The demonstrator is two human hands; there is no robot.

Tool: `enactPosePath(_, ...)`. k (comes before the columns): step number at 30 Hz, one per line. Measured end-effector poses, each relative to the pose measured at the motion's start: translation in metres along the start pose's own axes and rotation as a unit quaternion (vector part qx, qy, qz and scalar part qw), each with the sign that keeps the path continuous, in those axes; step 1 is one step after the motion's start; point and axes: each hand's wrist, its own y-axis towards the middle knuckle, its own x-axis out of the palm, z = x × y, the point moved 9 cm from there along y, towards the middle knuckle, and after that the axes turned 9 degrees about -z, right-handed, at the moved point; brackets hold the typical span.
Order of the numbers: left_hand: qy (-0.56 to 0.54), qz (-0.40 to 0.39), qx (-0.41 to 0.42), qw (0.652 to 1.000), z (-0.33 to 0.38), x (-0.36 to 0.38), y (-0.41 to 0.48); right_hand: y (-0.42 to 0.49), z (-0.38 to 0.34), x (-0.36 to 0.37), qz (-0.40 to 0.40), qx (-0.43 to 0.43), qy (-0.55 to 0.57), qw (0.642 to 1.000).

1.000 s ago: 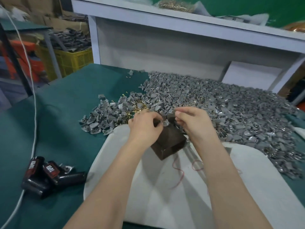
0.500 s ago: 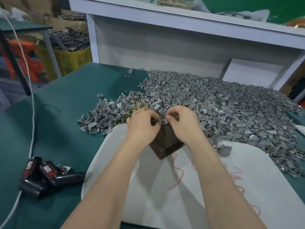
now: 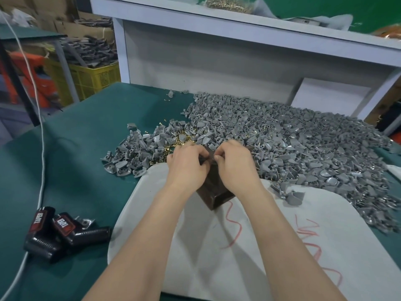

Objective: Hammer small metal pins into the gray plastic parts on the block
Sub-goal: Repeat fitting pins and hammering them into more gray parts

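A dark brown block [image 3: 214, 194] stands on a white board [image 3: 249, 246] in front of me. My left hand [image 3: 186, 166] and my right hand [image 3: 234, 164] meet over the block's top, fingertips pinched together on a small gray plastic part [image 3: 209, 153] there. The part is mostly hidden by my fingers, and I cannot tell whether a pin is held. A big heap of gray plastic parts [image 3: 293, 144] spreads behind and to the right. Small brass pins [image 3: 181, 140] lie in a cluster just behind my left hand.
Two black devices with red labels [image 3: 58, 231] lie on the green tabletop [image 3: 76, 170] at the left, with a white cable [image 3: 41, 135] running past them. A white shelf unit [image 3: 217, 51] closes off the back. A yellow crate [image 3: 91, 79] stands beyond the table's left corner.
Both hands have drawn closer together over the block's top. The right hand shifted left toward the left hand; the pinch on the gray part tightened.
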Motion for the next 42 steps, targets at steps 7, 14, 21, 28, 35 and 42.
enactPosePath(7,-0.001,0.007,0.009,1.0,0.002,-0.001,-0.001,0.005,-0.007,-0.001,-0.03,0.008,-0.086,0.996)
enactPosePath(14,0.028,0.014,0.014,0.999,0.007,-0.002,-0.001,0.007,-0.02,-0.003,-0.068,0.031,-0.132,0.988)
enactPosePath(21,0.048,0.02,0.021,0.998,0.011,-0.004,-0.003,0.005,-0.027,-0.005,-0.056,0.019,-0.15,0.987)
enactPosePath(28,0.023,0.029,0.008,0.999,0.004,-0.005,-0.001,0.009,0.002,-0.001,-0.055,0.039,0.005,0.998)
enactPosePath(35,0.018,0.034,0.006,0.999,0.0,-0.003,0.001,0.001,0.025,0.002,-0.004,0.055,0.183,0.982)
enactPosePath(42,0.025,0.037,0.008,0.999,0.0,-0.003,0.001,0.001,0.017,0.005,-0.005,0.051,0.121,0.991)
